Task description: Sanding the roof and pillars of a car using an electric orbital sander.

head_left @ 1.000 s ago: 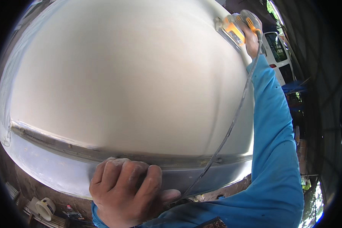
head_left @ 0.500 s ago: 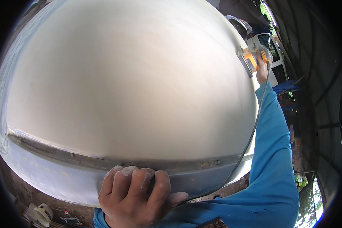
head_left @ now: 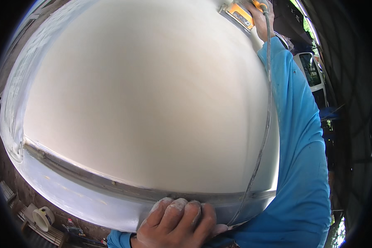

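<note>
A broad, smooth off-white curved panel [head_left: 153, 95], like a vehicle roof, fills most of the view. At its far right edge my right hand [head_left: 261, 21] grips an orange electric sander [head_left: 240, 15], its flat pad against the panel. The sander's grey power cord [head_left: 263, 140] runs down across the panel to beside my left thumb. My left hand [head_left: 180, 223] rests at the near edge, knuckles up, fingers folded beside a dark grey channel [head_left: 140, 191]. Its fingertips are hidden, so whether it holds the cord or the edge does not show.
Below the channel runs a bluish-grey side strip [head_left: 87, 202]. On the ground at lower left stand a whitish bucket [head_left: 43, 218] and wooden slats [head_left: 49, 237]. A white vehicle [head_left: 310, 70] is parked beyond my right arm, under a dark roof [head_left: 351, 103].
My right hand has carried the sander farther away and leftward along the panel's edge, the arm stretching out. The whole view has shifted; my left hand stays folded at the near edge.
</note>
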`<action>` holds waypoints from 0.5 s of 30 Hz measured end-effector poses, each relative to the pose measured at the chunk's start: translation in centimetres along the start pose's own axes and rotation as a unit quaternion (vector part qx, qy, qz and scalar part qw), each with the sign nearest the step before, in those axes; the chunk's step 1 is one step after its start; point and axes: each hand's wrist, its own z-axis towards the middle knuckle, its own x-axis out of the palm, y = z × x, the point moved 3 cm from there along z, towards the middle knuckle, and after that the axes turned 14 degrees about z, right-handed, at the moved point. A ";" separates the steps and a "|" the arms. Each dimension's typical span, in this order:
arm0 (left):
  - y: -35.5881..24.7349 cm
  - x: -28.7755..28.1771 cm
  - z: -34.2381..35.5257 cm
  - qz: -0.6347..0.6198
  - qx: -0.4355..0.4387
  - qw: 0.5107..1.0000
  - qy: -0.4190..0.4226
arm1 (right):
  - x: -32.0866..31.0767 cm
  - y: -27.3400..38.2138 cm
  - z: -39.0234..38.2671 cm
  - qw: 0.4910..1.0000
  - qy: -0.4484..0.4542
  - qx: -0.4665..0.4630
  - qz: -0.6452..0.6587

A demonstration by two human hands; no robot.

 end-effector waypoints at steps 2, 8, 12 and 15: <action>-0.3 0.1 0.1 -0.014 0.011 0.997 0.075 | 3.4 0.0 2.3 0.996 0.077 -0.018 0.042; 0.1 -1.0 1.3 -0.007 -0.013 0.999 -0.036 | 7.6 -1.1 5.6 0.964 0.006 -0.224 -0.144; 0.4 -0.6 1.5 -0.013 0.018 1.000 0.020 | 3.4 -2.6 4.9 0.977 -0.020 -0.160 -0.138; 0.4 -0.6 1.3 -0.014 0.012 1.000 0.010 | -1.4 -3.7 2.4 0.984 -0.021 -0.129 -0.125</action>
